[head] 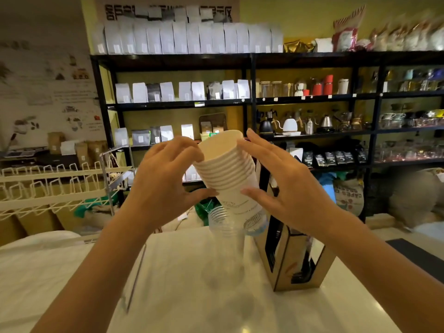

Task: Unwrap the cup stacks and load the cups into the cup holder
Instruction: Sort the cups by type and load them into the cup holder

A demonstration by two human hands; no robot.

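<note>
A stack of white paper cups point(225, 164) hangs in the air at the centre of the head view, tilted, with the cup bases up and away from me. My left hand point(165, 174) grips its left side and my right hand point(283, 181) grips its right side. Below it stands a stack of clear plastic cups point(224, 227) on the white counter point(72, 272). The cup holder point(290, 255), a tall box with dark cut-out windows, stands just right of the clear cups. A clear wrapper with a blue edge point(255, 223) dangles under the paper stack.
A white wire rack point(55, 186) runs along the left beyond the counter. Black shelving point(252, 102) full of coffee bags, kettles and jars fills the back wall. A dark mat point(418, 255) lies at the counter's right edge.
</note>
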